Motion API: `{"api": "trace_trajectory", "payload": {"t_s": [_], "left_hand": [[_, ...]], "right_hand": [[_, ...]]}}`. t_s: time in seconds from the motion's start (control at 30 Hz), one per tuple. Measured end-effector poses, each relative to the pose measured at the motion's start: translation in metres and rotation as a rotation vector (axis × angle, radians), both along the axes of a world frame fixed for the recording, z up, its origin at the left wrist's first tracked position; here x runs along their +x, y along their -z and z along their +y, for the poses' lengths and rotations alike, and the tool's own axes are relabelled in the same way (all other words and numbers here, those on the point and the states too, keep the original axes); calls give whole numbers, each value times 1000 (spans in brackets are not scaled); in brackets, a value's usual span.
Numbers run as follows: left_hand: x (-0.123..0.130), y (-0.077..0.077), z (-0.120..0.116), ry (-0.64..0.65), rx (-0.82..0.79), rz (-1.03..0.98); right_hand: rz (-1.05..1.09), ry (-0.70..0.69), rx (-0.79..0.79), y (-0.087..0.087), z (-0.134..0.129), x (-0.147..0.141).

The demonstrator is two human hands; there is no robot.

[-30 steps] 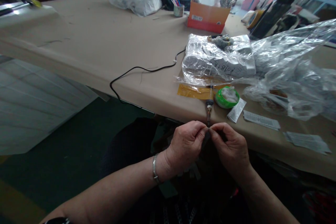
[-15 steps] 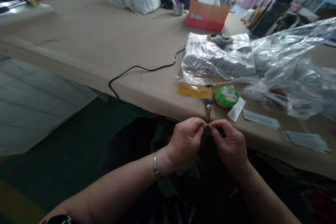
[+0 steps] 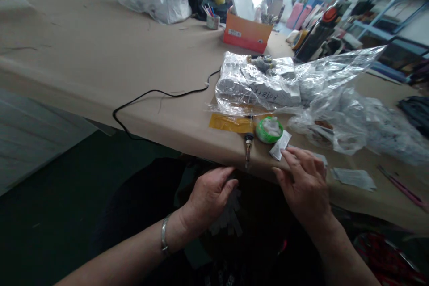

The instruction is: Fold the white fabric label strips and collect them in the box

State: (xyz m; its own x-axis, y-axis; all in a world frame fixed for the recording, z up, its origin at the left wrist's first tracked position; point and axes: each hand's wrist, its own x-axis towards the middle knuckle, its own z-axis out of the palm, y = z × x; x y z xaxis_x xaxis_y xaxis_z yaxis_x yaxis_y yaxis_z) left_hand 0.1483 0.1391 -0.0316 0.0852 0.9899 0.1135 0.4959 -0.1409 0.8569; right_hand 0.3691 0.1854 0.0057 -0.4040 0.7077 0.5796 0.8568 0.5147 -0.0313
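My left hand (image 3: 212,194) hovers just off the table's front edge, thumb a little apart from the fingers, with nothing visible between them. My right hand (image 3: 306,183) is spread over the edge, its fingertips at the near end of a small white paper strip (image 3: 280,145); whether they press on it I cannot tell. A soldering iron (image 3: 248,147) lies between the hands, metal tip pointing toward me past the edge. Beside it sits a green-rimmed round tub (image 3: 269,130) with whitish stuff inside. Printed paper strips (image 3: 354,179) lie to the right, one partly hidden by my right hand.
Behind the tub lies a clear plastic bag (image 3: 258,89) around a white block. Amber film (image 3: 231,123) lies under the iron. A black cord (image 3: 150,91) loops to the left. Pink-handled tweezers (image 3: 402,187) lie at right. An orange box (image 3: 248,31) stands farther back; a person is behind it.
My hands, pinched together at the iron's tip before, have come apart. The left drew back leftward; the right moved right, to the paper strips, and opened. The camera view shifted right.
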Motion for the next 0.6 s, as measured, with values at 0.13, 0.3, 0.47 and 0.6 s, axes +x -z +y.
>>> {"api": "trace_trajectory", "payload": {"t_s": [0.13,0.3,0.47,0.6], "left_hand": [[0,11,-3,2,-72,-37],[20,0,-5,43,-315,-312],[52,-20,3,75,-833,-1084],[70,-27,12,59,-908,-1402]], "right_hand": [[-131,63,-12,12,8,12],[74,-74,100,16,-1,18],[187,-315,7,5,-33,12],[167,-444,-90,4,-55,7]]}}
